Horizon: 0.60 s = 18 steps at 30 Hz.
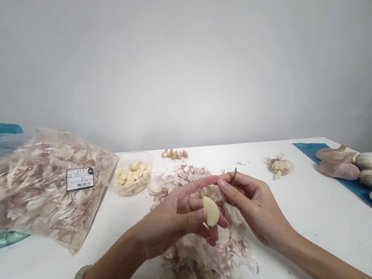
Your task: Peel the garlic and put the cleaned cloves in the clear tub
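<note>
My left hand (181, 216) holds a peeled garlic clove (212, 211), pale and smooth, between the thumb and the lower fingers. Its index finger stretches out and meets the fingertips of my right hand (253, 199). In that right hand is a thin dark metal tool (234, 176), perhaps a small blade; most of it is hidden by the fingers. Both hands are above a loose heap of garlic skins (207, 269) on the white table.
A clear bowl (149, 160) of peeled cloves stands beyond my left hand, beside a bag of skins (35, 179). Several small brown scraps (174, 154) lie at the back. On the right are a partial garlic bulb (279, 166) and whole bulbs (371, 163) on a blue sheet (307, 150).
</note>
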Each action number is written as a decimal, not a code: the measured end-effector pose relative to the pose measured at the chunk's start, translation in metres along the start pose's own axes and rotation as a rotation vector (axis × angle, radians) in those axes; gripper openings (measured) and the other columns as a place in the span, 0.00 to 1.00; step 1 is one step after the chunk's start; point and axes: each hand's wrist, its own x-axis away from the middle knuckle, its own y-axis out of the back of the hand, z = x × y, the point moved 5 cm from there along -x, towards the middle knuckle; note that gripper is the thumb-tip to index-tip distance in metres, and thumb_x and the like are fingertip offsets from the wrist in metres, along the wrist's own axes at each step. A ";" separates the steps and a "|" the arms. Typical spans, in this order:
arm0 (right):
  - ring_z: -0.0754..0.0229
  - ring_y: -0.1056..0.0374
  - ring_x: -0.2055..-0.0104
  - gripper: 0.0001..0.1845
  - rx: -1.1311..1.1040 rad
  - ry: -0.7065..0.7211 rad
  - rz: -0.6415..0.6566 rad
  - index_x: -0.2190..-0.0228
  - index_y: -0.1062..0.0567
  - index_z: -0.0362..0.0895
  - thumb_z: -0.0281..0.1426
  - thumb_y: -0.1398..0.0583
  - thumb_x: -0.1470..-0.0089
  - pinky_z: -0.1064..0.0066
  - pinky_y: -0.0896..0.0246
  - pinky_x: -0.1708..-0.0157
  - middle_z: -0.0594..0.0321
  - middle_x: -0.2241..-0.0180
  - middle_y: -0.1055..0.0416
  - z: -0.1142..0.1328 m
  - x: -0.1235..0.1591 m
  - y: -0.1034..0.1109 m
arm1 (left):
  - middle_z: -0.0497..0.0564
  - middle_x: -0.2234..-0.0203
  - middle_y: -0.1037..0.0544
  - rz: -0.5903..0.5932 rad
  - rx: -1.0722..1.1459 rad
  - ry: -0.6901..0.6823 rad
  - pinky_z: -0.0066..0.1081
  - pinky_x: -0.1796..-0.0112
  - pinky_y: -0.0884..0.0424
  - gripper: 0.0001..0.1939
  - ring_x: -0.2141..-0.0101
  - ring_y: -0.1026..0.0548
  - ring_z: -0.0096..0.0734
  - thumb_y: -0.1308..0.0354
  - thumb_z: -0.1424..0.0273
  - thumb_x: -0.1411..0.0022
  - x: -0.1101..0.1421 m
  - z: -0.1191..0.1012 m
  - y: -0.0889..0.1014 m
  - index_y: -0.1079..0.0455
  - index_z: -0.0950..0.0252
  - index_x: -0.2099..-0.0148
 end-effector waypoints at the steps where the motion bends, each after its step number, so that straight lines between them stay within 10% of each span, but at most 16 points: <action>1: 0.65 0.45 0.74 0.10 -0.005 0.006 0.002 0.71 0.26 0.44 0.39 0.39 0.48 0.72 0.48 0.74 0.66 0.76 0.37 0.000 0.001 0.000 | 0.51 0.70 0.24 0.008 0.003 0.001 0.26 0.68 0.29 0.37 0.72 0.27 0.24 0.37 0.68 0.46 0.000 0.000 0.000 0.47 0.57 0.37; 18: 0.64 0.43 0.71 0.06 -0.057 0.068 -0.040 0.71 0.26 0.46 0.36 0.38 0.49 0.72 0.46 0.74 0.64 0.74 0.37 0.007 0.013 0.003 | 0.51 0.72 0.21 0.242 0.115 -0.043 0.24 0.71 0.32 0.43 0.76 0.25 0.25 0.36 0.65 0.47 0.001 0.007 -0.017 0.54 0.59 0.35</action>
